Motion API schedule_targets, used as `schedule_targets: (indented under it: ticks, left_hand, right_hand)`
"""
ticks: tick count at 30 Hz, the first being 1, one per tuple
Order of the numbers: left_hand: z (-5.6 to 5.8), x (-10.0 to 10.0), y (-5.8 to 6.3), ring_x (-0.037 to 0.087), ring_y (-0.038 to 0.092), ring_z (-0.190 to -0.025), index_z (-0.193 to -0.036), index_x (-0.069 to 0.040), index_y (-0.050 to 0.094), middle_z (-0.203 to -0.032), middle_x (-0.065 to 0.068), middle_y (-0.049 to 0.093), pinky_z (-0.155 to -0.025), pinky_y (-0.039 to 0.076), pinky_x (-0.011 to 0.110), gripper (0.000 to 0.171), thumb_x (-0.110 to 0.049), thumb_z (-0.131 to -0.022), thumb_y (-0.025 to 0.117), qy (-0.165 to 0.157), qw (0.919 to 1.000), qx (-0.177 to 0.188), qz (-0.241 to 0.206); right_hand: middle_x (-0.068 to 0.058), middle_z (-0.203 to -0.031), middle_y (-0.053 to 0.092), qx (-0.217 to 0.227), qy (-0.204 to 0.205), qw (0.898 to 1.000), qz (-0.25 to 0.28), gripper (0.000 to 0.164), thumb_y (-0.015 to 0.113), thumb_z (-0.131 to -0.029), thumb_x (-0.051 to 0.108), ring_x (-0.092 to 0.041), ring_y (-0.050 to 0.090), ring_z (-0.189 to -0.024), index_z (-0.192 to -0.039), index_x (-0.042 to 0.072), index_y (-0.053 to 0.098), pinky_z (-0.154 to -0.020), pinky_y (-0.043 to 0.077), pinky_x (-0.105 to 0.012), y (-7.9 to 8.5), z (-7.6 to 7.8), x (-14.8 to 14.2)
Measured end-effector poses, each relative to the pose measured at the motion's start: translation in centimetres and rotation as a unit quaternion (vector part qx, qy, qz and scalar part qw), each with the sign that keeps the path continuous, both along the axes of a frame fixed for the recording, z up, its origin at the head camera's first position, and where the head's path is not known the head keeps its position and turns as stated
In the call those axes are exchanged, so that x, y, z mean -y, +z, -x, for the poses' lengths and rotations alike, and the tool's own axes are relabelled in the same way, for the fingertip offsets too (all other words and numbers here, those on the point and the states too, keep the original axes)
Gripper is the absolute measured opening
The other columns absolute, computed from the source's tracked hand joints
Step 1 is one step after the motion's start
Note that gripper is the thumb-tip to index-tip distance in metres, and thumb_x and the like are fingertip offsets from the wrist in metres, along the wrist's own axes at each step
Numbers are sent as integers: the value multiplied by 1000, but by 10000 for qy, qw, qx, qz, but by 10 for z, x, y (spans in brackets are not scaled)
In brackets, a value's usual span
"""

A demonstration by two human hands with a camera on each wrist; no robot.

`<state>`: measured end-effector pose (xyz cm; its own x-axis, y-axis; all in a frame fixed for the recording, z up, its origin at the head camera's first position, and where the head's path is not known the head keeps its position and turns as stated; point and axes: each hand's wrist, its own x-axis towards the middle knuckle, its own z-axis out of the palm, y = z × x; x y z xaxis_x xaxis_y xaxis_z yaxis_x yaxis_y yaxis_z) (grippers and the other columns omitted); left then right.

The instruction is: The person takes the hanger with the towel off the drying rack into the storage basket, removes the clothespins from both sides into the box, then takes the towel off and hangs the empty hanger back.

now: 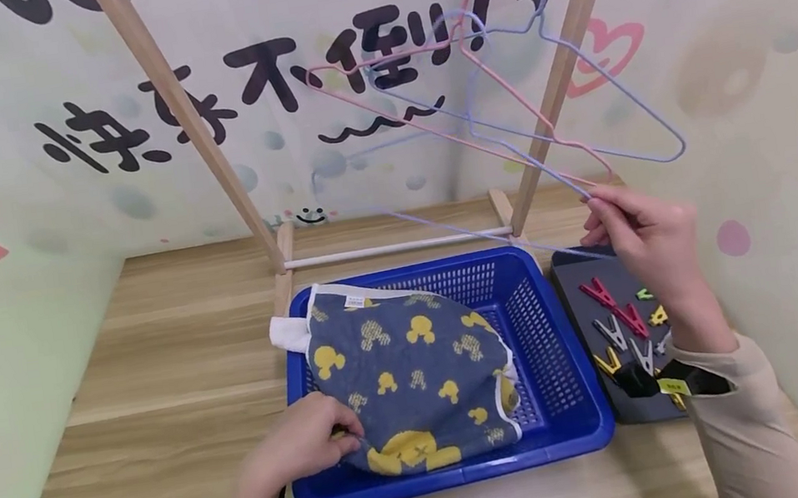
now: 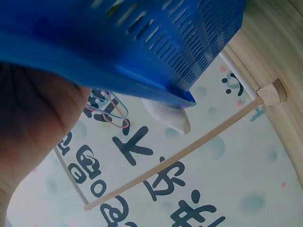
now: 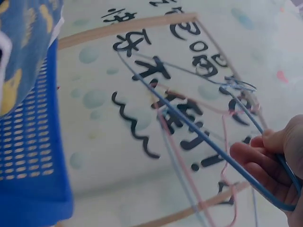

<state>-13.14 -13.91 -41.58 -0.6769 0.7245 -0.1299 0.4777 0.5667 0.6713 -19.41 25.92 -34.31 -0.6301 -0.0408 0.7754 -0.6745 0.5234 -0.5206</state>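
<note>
A dark blue towel (image 1: 420, 408) with yellow mouse-head shapes and white edging lies bunched in a blue plastic basket (image 1: 589, 380). My left hand (image 1: 310, 437) pinches the towel near its lower left corner, over the basket's front rim. In the left wrist view, the basket hides the left fingertips. Raised at the right, my right hand (image 1: 643, 238) grips one end of a blue clothes hanger (image 1: 473, 233). That hanger is tilted above the basket, its other end pointing left. In the right wrist view, the fingers curl around the hanger's wire (image 3: 189, 124).
A wooden rack (image 1: 203, 140) stands behind the basket, with a pink hanger (image 1: 507, 89) and another blue hanger (image 1: 603, 73) on it. Right of the basket, a dark tray (image 1: 640, 411) holds several clothespins (image 1: 610, 333). A white piece (image 1: 291, 333) overhangs the basket's left rim.
</note>
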Motion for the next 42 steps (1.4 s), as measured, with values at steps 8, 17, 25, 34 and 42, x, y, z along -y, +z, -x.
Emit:
schedule_targets:
  ticks: [8,17,25,34,42]
  left_hand:
    - [-8,6,1,2,60,-69,-86,-4,72,-79,-1,69,-59,52,22,5,-8,-83,70,436,9828,-803,-1603]
    - [-5,10,4,14,65,-72,-84,-1,71,-80,6,69,-64,51,16,12,9,-81,66,2081,9214,-2069,-2548]
    - [0,3,4,19,66,-72,-85,1,71,-81,9,70,-67,52,19,12,10,-83,64,1834,9218,-1936,-2814]
    - [6,-4,4,19,65,-70,-84,2,71,-80,10,69,-62,53,23,13,11,-82,63,1697,9152,-1915,-3113]
    - [12,-21,39,12,66,-76,-90,4,71,-83,12,70,-68,55,25,11,4,-88,59,2499,8978,-1435,-3330]
  right_hand:
    - [-17,-64,64,-500,-492,9973,-219,9,64,-84,-7,13,55,-59,-91,-8,70,-55,45,-5,51,19,36]
    - [-18,-65,62,-232,-294,9988,-330,17,59,-91,4,11,54,-54,-94,-10,68,-55,47,-9,77,52,63]
    - [-19,-69,62,473,-451,9973,-339,18,60,-91,6,12,52,-53,-97,-9,67,-58,46,-8,69,61,70]
    - [-18,-71,64,837,-293,9955,-342,19,59,-91,8,2,59,-54,-100,-7,67,-59,47,-8,54,64,75]
    - [-17,-103,65,620,-834,9895,-1006,25,63,-89,11,-27,63,-96,-109,-4,65,-82,53,-34,52,52,82]
